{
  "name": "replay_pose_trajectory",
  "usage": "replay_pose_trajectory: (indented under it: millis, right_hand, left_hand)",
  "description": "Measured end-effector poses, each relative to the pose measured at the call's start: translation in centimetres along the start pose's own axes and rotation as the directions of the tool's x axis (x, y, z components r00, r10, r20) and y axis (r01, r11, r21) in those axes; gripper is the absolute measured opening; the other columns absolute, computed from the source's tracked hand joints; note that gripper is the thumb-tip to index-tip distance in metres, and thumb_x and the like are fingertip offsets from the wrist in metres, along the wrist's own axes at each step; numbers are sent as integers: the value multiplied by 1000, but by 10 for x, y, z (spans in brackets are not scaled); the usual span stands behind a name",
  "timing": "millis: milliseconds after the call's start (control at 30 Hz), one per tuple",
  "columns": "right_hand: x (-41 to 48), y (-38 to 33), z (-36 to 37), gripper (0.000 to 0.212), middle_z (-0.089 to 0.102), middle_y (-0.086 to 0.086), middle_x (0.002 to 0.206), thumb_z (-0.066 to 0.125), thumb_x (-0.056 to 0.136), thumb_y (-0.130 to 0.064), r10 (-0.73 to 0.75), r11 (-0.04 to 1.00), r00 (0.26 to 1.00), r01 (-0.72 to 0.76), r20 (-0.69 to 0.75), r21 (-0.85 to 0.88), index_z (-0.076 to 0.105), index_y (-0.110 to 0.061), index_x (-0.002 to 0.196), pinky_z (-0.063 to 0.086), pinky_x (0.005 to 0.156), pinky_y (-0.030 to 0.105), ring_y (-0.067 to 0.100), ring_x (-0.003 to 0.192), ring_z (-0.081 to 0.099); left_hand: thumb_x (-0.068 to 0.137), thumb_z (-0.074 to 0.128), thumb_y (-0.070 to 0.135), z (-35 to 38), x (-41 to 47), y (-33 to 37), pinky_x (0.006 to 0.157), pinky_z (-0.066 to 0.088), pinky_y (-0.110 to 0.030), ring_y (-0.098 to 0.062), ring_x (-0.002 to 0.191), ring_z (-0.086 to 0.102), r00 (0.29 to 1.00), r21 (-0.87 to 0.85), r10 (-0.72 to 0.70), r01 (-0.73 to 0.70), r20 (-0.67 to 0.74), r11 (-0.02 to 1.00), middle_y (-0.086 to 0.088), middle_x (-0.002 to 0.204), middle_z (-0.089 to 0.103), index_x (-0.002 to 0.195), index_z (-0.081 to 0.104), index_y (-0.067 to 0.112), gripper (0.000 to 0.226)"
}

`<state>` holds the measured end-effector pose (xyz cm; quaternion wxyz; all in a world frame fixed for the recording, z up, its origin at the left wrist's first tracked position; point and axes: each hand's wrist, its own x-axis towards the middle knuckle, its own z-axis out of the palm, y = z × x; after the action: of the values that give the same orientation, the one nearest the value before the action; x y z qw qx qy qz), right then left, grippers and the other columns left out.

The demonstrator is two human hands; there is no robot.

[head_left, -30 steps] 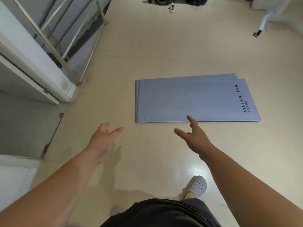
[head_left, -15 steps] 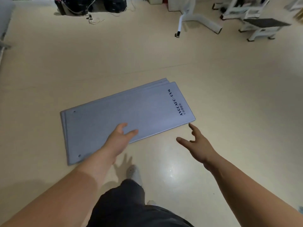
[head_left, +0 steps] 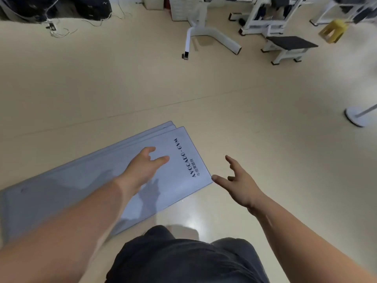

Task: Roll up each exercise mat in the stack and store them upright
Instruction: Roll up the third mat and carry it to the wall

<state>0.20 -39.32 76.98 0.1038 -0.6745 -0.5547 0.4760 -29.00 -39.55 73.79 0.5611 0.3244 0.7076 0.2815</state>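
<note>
Since the person stepped nearer half a second ago, the left hand (head_left: pixel 142 168) has shifted along the stack of mats (head_left: pixel 81 180) toward its printed end, grip spread wide and empty. The right hand (head_left: pixel 238 180) hangs just off the near corner, equally slack, holding nothing. Three staggered mat edges show, flat on the floor (head_left: pixel 204 99).

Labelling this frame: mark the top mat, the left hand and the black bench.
top mat (head_left: pixel 174 180), head view, surface beside the logo
left hand (head_left: pixel 142 168), head view, back of hand
black bench (head_left: pixel 291 42), head view, padded top
</note>
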Motion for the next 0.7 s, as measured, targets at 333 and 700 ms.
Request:
replay_pose_trajectory:
  millis: [333,700]
  right_hand:
    - [286,-5,-129,91,33,2,165,75,90,-52,-140,965,948,195,285,-175,23,-39,163,42,113,43,24,140,48]
    - [425,-130,-189,94,35,1,165,77,87,-56,-232,747,683,581,692,-323,25,-36,162,41,115,46,25,145,45]
  left_hand:
    - [86,74,54,116,172,93,94,39,-34,-23,116,54,952,-150,-169,133,-257,980,-11,147,51,149,43,29,74]
    - [90,70,52,174,154,170,86,42,-31,-19,114,53,725,-438,-379,119,-575,891,-8,153,43,150,43,30,69]
